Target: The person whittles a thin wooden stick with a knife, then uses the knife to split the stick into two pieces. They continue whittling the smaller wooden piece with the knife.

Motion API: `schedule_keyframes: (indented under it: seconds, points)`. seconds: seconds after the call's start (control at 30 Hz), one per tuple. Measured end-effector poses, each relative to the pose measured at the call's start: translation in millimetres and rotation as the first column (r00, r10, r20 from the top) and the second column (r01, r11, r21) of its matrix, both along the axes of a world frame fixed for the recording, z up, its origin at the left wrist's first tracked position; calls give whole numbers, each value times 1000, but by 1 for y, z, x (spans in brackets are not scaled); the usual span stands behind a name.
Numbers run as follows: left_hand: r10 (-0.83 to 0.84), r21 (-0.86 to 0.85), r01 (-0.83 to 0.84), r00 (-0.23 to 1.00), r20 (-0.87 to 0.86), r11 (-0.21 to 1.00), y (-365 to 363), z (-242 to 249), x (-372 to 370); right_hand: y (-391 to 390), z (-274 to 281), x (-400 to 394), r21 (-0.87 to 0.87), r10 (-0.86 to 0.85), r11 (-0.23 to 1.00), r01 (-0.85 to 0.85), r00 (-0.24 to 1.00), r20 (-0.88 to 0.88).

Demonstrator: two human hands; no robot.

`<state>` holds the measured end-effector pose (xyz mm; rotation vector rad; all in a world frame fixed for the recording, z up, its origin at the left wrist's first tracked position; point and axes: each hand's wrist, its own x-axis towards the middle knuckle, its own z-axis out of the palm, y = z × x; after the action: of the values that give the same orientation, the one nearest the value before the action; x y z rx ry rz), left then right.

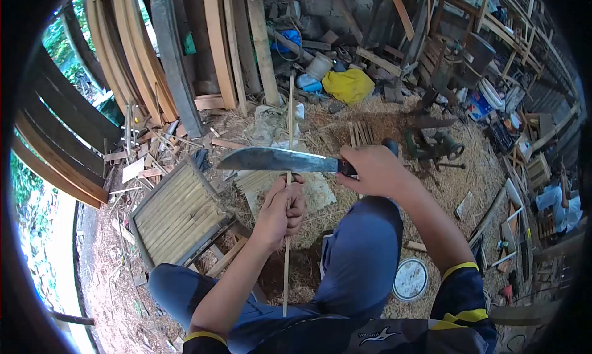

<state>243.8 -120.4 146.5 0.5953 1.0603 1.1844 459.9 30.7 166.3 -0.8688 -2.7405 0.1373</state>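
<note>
A thin pale strip (286,274) stands lengthwise before me, running from my lap up past the blade. My left hand (285,211) is closed round it just below the blade. In my right hand (369,168) is the dark handle of a large knife (277,160). Its broad grey blade points left and lies across the strip, just above my left fingers. Whether the edge bites into the strip cannot be made out. A slatted bamboo stool (179,215) stands by my left knee, left of my left forearm.
Wood shavings cover the ground. Long boards (219,46) lean at the back left. A yellow cloth (348,86) lies at the back, a metal vise (435,146) at the right. A round white lid (410,280) is beside my right leg. Another person (558,203) sits at the far right.
</note>
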Motion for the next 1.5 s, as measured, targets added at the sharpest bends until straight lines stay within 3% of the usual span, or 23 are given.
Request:
schedule_keyframes:
  seconds: [0.1, 0.2, 0.3, 0.4, 0.5, 0.6, 0.7, 0.77, 0.8, 0.87, 0.97, 1.07, 1.17, 1.23, 1.33, 1.43, 1.5]
  points:
    - [25, -20, -25, 999, 32, 1000, -11, 1, -11, 2, 2, -31, 56, 33, 998, -33, 999, -3]
    - [95, 134, -91, 995, -24, 987, -18, -10, -25, -3, 10, -66, 69, 37, 997, -36, 999, -9]
    - [175, 93, -184, 980, 96, 978, -27, -8, -45, -10, 5, -96, 111, 61, 992, -55, 997, -54]
    - [246, 133, -235, 967, -68, 963, -37, -6, -45, -19, 12, -119, 190, 107, 977, -93, 992, -65]
    - [333, 292, -269, 922, -197, 918, -43, -20, -46, -27, 12, -136, 209, 151, 969, -130, 984, -89]
    - [605, 569, -300, 639, -476, 765, -39, -40, -51, -31, 7, -147, 226, 201, 960, -168, 971, -132]
    - [568, 502, -277, 512, -644, 819, -58, -29, -56, -32, -1, -154, 253, 222, 950, -183, 965, -139]
    - [542, 471, -274, 505, -672, 838, -64, -27, -59, -29, -1, -158, 304, 232, 935, -183, 964, -133]
    - [529, 456, -271, 500, -686, 848, -66, -27, -61, -22, -3, -160, 288, 159, 951, -114, 978, -137]
    - [476, 402, -256, 517, -711, 879, -76, -30, -62, 4, -2, -164, 261, 12, 965, 24, 990, -139]
    - [406, 335, -231, 576, -710, 913, -89, -34, -58, 37, 16, -162, 39, -254, 961, 273, 931, -261]
    - [421, 350, -239, 603, -677, 906, -92, -37, -58, 17, 13, -162, -150, -272, 960, 234, 907, -322]
    - [449, 341, -296, 666, -596, 892, -94, -45, -67, 0, 14, -162, -209, -282, 951, 227, 913, -294]
    - [480, 381, -316, 727, -491, 869, -92, -51, -72, 0, -2, -159, -149, -166, 981, 126, 940, -298]
    - [371, 221, -320, 893, -255, 921, -97, -42, -77, -20, -12, -156, 35, 88, 996, -82, 962, -257]
    - [378, 129, -369, 924, -61, 921, -102, -30, -76, -45, -24, -161, 144, 240, 965, -220, 960, -145]
    - [449, 255, -387, 853, -266, 886, -102, -37, -70, -54, -27, -165, 160, 269, 955, -251, 958, -101]
